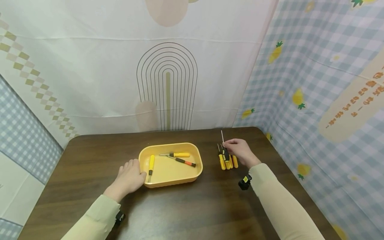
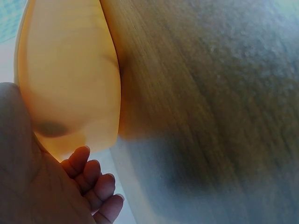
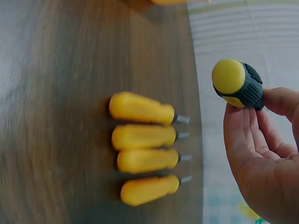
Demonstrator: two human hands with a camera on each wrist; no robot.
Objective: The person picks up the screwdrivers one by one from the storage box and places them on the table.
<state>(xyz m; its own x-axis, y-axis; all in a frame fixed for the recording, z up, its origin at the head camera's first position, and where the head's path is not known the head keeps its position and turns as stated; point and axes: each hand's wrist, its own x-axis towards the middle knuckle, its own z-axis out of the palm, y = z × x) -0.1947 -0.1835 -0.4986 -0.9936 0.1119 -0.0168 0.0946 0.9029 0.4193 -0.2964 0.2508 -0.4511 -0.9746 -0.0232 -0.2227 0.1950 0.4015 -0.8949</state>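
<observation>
My right hand (image 1: 240, 150) pinches a screwdriver (image 1: 226, 155) with a black and yellow handle between thumb and fingers, near the shaft end. Its shaft points away from me; the rounded yellow handle end (image 3: 229, 76) faces the right wrist camera. Several yellow-handled screwdrivers (image 3: 142, 136) lie side by side on the table just below that hand. At the left end of a yellow tray (image 1: 177, 182), my left hand (image 1: 130, 176) holds the rim, thumb over the edge and fingers (image 2: 100, 189) bent against the outside. Inside lie two yellow screwdrivers (image 1: 181, 155) and one black-and-orange screwdriver (image 1: 185, 162).
A dark wooden table (image 1: 186, 213) carries everything. Behind it hangs a pale printed cloth (image 1: 114, 76), and a checked cloth (image 1: 300, 73) with pineapples rises along the right side. Bare tabletop separates the tray from the row of screwdrivers.
</observation>
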